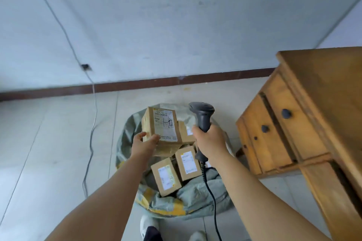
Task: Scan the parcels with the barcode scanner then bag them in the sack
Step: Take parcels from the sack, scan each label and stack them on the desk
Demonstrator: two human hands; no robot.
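Head view: left hand [146, 143] grips a labelled brown cardboard parcel [161, 128], frame centre.
Right hand [210, 139] clasps the dark grey barcode scanner [202, 116] just right; grey-green woven sack [197, 197] lies open directly below.

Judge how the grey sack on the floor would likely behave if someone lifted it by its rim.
The sack looks floppy: its rim lies crumpled in folds, so it would probably sag. With several parcels inside, it would likely pull heavy and bulge unevenly. The boxes might shift and tumble together.
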